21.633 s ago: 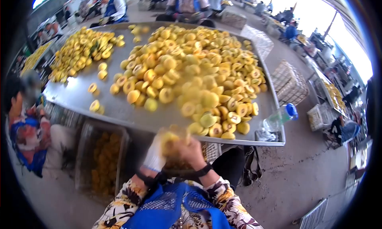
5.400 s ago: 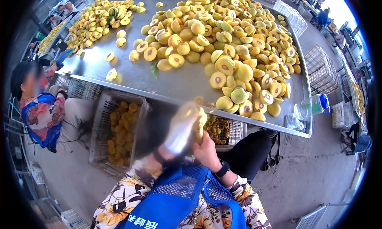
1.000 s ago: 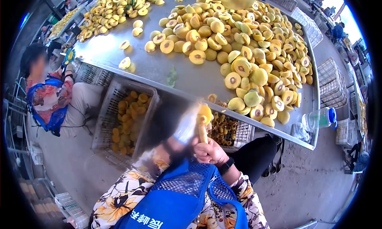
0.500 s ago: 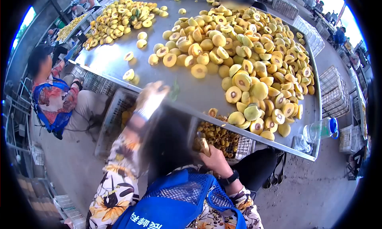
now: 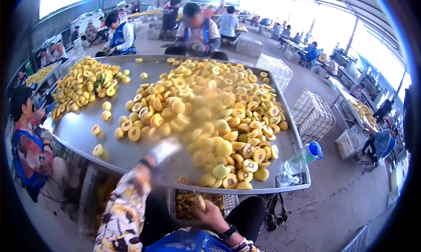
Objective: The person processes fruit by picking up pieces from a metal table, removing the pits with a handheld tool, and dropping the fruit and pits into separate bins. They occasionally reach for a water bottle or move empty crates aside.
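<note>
1. Left hand (image 5: 163,149): in a white glove, stretched over the near edge of the counter (image 5: 83,125). It is smeared by motion, so I cannot tell whether the fingers are spread or closed.
2. Pile of halved fruit (image 5: 210,116): lies just beyond and to the right of the left hand. The nearest halves are almost at the glove; contact cannot be made out.
3. Right hand (image 5: 212,214): bare, low by the lap and under the counter's edge. It is closed around a short tool (image 5: 200,202) with a pale, wood-coloured handle pointing up.
4. Fruit: yellow, rounded halves, many cut-face up with a dark pit hollow.
5. Counter: flat grey sheet metal, dull sheen, raised rim.
6. Slatted plastic crate (image 5: 225,203): under the counter beside the right hand, holding brownish scraps.
7. Clear bottle (image 5: 302,157): blue cap, on its side at the counter's right corner.
</note>
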`<state>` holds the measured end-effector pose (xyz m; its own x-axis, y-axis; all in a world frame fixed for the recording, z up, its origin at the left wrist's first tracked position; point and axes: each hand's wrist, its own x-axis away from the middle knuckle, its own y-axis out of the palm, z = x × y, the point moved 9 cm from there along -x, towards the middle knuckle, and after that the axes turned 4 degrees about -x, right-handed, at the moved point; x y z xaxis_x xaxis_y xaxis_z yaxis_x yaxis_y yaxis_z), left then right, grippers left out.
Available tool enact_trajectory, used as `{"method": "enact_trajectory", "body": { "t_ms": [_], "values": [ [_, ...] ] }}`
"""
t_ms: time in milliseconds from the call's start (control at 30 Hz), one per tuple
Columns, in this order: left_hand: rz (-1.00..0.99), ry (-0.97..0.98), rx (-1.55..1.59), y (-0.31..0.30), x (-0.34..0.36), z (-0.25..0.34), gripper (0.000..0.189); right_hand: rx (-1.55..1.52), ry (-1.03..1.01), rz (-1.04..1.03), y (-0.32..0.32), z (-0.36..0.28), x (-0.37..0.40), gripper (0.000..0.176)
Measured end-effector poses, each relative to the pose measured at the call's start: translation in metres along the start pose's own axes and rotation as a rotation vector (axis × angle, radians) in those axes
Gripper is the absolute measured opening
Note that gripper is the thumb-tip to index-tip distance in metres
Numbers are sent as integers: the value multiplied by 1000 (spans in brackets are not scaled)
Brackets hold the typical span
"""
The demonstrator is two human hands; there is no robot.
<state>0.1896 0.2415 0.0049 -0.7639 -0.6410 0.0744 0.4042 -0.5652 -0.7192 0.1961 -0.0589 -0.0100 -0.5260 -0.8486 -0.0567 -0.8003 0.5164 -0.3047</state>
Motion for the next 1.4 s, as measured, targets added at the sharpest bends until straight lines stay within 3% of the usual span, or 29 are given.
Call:
{"method": "enact_trajectory", "body": {
  "t_ms": [67, 167, 200, 233, 267, 333, 433, 467, 500, 567, 667, 700, 733, 767, 800, 833, 867, 900, 933, 1000, 1167, 1400],
  "values": [
    [-125, -3, 269, -5, 45, 43, 19, -30, 50, 76, -4, 9, -16, 27],
    [121, 161, -185, -19, 119, 104, 24, -295, 177, 182, -6, -16, -33, 30],
    [315, 370, -333, -17, 145, 121, 23, -158, 184, 166, -1, -14, -37, 34],
    [358, 427, -372, -6, 163, 120, 23, -109, 137, 152, 6, -17, -39, 35],
    [429, 384, -306, -3, 184, 120, 33, -59, 90, 134, 13, -19, -40, 37],
    [353, 269, -367, 30, 195, 90, 51, -73, 171, 4, 35, 1, -37, 38],
    [227, 242, -82, 42, 208, 79, 64, -356, 204, -142, 45, 9, -27, 36],
    [180, 124, -52, 41, 213, 70, 62, -447, 233, -189, 42, 8, -22, 34],
    [14, -26, 420, 41, 216, 68, 56, -519, 200, -139, 24, -27, -19, 35],
    [-292, -377, 1171, 61, 222, 63, 53, -798, 446, -329, 26, -37, -5, 37],
    [-476, -384, 1355, 102, 221, 36, 50, -474, 360, -441, 29, -42, -7, 38],
    [-606, -314, 1612, 109, 220, 44, 45, -257, 149, -288, 23, -40, -17, 43],
    [-214, 8, 987, 69, 215, 68, 39, -99, -38, -116, 10, -56, -25, 50],
    [-19, 90, 738, 72, 209, 48, 37, -25, 216, -108, 6, -41, -25, 49],
    [-110, -315, 1481, 104, 202, 24, 38, 163, 144, 50, -7, -42, -29, 40],
    [-124, -294, 1512, 91, 207, 39, 40, 273, 177, 76, -8, -29, -28, 32],
    [-74, -278, 1510, 80, 210, 43, 38, 211, 30, 136, -11, -36, -25, 29],
    [-14, -195, 1569, 90, 200, 20, 37, 213, 45, 117, -12, -41, -22, 28],
    [74, -171, 1543, 80, 202, 23, 38, 241, -5, 98, -8, -35, -16, 27],
    [55, -348, 1553, 79, 203, 31, 40, 237, -41, 38, 2, -41, -2, 27],
    [158, -188, 1281, 92, 195, 19, 39, 375, 85, -70, 22, -34, 16, 27],
    [236, -59, 1175, 89, 197, 24, 29, 316, 57, -73, 22, -35, 21, 23]
  ]
}}
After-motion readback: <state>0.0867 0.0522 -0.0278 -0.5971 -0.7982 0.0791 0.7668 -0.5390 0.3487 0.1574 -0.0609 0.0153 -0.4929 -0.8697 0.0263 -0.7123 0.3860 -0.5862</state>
